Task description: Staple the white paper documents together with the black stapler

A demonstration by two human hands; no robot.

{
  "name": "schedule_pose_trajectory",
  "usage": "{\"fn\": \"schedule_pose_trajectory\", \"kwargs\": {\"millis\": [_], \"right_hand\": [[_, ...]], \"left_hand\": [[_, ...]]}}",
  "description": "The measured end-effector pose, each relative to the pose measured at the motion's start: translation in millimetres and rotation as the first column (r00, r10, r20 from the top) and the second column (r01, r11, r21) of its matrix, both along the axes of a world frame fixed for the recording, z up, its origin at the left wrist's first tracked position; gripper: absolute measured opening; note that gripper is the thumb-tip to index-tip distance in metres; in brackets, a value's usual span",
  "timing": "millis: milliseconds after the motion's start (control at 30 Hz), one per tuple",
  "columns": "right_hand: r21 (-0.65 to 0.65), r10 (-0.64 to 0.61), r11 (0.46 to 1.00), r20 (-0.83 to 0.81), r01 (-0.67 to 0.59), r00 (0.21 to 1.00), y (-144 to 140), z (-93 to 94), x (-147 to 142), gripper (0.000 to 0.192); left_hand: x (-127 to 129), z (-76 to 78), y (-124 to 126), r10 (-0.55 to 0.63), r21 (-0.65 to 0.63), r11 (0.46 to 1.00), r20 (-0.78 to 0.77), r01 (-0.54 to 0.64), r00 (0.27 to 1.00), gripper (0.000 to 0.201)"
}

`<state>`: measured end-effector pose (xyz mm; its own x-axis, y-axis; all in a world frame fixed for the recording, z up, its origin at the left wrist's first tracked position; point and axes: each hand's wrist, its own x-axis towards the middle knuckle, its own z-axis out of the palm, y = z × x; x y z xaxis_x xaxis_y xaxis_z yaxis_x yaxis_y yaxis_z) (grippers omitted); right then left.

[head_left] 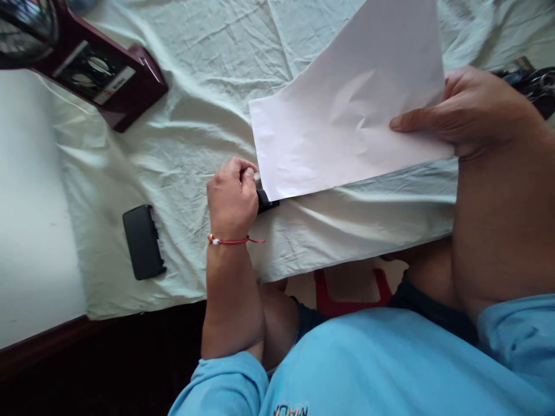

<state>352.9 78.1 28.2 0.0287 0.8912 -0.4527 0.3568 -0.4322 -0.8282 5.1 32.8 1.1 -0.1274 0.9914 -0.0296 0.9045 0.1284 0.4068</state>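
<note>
A white sheet of paper (347, 115) is gripped at its right edge by my right hand (472, 115), thumb on top and the other fingers behind it. The sheet is slightly creased near the thumb. At its lower left corner my left hand (233, 196) is closed in a pinch, with a small pale bit at the fingertips that is too small to name. A black object (266, 201) shows beside that hand, partly hidden by the hand and the paper, so its kind cannot be told.
A pale green cloth (191, 138) with wrinkles covers the surface. On the left lies a black rectangular case (143, 242). A dark red fan (108, 75) stands at the upper left. Keys (541, 84) and dark items sit at the far right. Below the edge is a red stool (321, 292).
</note>
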Motion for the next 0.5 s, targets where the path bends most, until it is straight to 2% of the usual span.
{"fn": "schedule_pose_trajectory", "kwargs": {"millis": [267,367,500], "right_hand": [[-0.011,-0.046,0.999,-0.056,0.046,0.997,-1,5.9,-4,0.024],[-0.003,-0.036,0.999,-0.046,0.035,0.998,0,3.2,-2,0.024],[0.002,-0.002,1.000,-0.068,0.003,0.998,2,-2.4,2,0.026]], "left_hand": [[-2,-1.3,0,0.010,0.017,1.000,0.008,-0.011,1.000,0.015],[-4,2.4,-2,0.002,0.026,1.000,0.107,-0.005,0.994,0.014],[-8,12.6,-6,-0.149,0.044,0.989,0.241,0.142,0.959,0.042]]}}
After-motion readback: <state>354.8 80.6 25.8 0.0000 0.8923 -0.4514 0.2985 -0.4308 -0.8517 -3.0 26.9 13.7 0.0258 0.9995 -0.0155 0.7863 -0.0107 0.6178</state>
